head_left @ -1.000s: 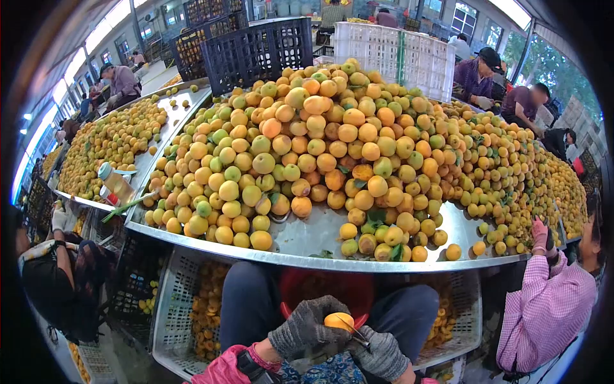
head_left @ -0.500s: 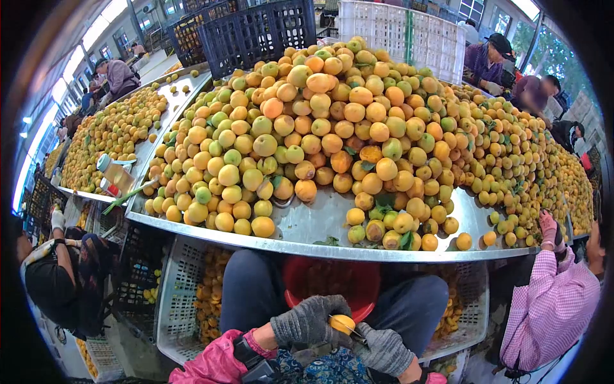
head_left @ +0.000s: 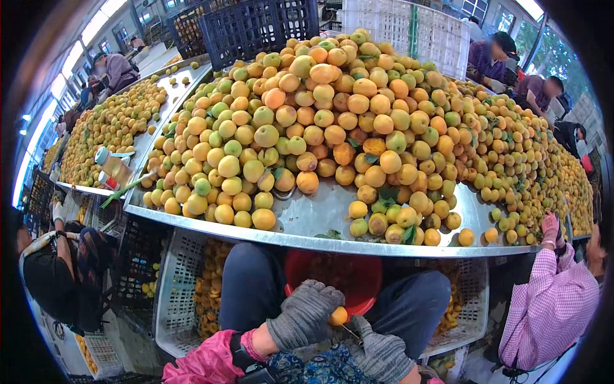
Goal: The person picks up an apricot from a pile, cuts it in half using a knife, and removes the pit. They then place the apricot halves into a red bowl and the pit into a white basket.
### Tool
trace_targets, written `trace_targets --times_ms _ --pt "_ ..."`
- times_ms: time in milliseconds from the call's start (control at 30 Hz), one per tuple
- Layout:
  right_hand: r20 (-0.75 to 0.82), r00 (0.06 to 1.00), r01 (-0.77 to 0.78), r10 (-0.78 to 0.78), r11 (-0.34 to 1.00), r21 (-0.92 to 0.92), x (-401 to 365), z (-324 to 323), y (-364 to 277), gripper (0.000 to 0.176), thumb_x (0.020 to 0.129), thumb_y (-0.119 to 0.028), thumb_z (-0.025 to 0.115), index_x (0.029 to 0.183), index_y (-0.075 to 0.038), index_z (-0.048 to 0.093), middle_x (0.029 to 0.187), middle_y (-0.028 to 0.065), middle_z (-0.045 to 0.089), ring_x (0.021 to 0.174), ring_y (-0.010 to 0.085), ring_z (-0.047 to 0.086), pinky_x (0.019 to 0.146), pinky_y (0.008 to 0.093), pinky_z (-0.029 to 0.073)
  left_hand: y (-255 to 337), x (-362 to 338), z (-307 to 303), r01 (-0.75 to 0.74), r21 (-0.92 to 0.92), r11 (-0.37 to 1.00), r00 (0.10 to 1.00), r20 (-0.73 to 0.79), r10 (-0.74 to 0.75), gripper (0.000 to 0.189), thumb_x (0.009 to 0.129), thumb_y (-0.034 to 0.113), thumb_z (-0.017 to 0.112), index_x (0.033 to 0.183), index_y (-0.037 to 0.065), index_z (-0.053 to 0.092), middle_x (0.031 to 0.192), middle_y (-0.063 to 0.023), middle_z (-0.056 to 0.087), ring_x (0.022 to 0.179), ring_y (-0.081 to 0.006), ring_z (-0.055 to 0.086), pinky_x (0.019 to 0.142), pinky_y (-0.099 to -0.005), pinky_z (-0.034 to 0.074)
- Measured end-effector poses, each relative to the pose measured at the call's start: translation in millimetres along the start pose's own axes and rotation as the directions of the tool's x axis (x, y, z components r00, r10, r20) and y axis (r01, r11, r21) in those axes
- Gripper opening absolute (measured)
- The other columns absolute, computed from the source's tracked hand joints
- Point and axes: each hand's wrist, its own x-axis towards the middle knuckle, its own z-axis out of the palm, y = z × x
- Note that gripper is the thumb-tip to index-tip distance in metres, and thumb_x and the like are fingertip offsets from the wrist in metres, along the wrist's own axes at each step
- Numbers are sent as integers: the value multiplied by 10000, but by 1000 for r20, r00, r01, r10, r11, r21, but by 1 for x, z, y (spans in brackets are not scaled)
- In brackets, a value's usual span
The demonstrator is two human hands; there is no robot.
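My left hand (head_left: 307,313), in a grey knitted glove, is closed around a small orange fruit (head_left: 338,316) that shows at its fingertips. Close by on the right, my right hand (head_left: 382,353), gloved the same way, is wrapped round a small knife (head_left: 350,331), whose thin blade points toward the fruit; its handle is mostly hidden. Both hands are above my lap, near a red basin (head_left: 358,281) between my knees. Beyond them, a large heap of yellow-orange and green fruit (head_left: 307,121) lies on a metal table (head_left: 300,221).
White crates (head_left: 173,307) holding orange pieces flank my legs. Dark crates (head_left: 259,32) and a white crate (head_left: 409,32) stand behind the heap. A bottle (head_left: 115,168) is at left. Co-workers sit on both sides, one in a pink checked sleeve (head_left: 543,275).
My left hand has turned and covers more of the fruit. My right hand and the knife have moved slightly down and away from it. The view has shifted slightly.
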Motion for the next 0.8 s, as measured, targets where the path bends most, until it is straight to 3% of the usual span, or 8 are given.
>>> trace_targets --times_ms 133,300,367,500,567,700,733,800 --pt "281 928 -239 243 970 -49 13 15 -1 657 859 -344 610 1392 -26 396 565 144 595 481 323 601 453 435 457 10 6 12 -152 360 920 988 87 129 473 600 259 729 1026 83 623 955 -101 611 946 -286 585 968 -438 400" --pt "169 964 -208 207 978 -11 16 27 10 707 859 -340 617 1419 -6 342 578 137 600 479 321 602 452 430 452 14 9 7 -164 535 829 982 9 188 528 622 323 713 1082 85 613 1016 -115 610 981 -255 585 1045 -464 345" --pt "141 961 -241 239 971 -5 14 28 12 704 856 -339 628 1413 -7 353 602 143 613 493 324 611 463 431 462 23 5 -9 -127 301 945 935 -281 215 581 719 329 718 1215 66 566 1113 -154 602 1043 -301 586 1049 -461 368" --pt "-145 977 -134 159 977 167 10 34 16 711 852 -281 659 1443 -64 327 712 145 668 539 305 646 507 385 507 11 -23 4 15 -139 990 933 -353 -63 569 851 315 684 1314 42 496 1205 -154 584 1097 -273 582 992 -403 437" --pt "-184 979 -44 83 978 206 15 40 17 721 842 -313 665 1440 -74 340 711 134 663 525 301 638 498 387 499 4 -27 23 268 -884 383 951 181 -250 503 917 288 642 1311 17 488 1223 -120 581 1103 -201 572 912 -327 484" --pt "-29 988 -148 154 978 147 13 44 16 752 827 -339 673 1446 -82 335 713 130 656 510 297 625 479 391 485 3 -21 41 316 -896 312 910 193 -366 485 870 305 705 1236 35 538 994 -56 668 837 -153 637 746 -317 521" --pt "-34 984 -166 172 978 129 12 47 16 775 820 -351 676 1454 -81 321 715 133 653 503 296 618 474 395 480 5 -20 40 316 -896 312 911 194 -364 485 870 305 705 1236 35 538 994 -56 668 837 -153 637 746 -317 521" --pt "-37 981 -187 192 976 111 15 48 15 797 814 -362 679 1461 -80 308 717 135 649 497 295 612 470 398 475 9 -19 38 153 -378 913 948 -204 -243 524 824 277 752 1231 28 539 974 -92 685 843 -157 667 760 -315 543"
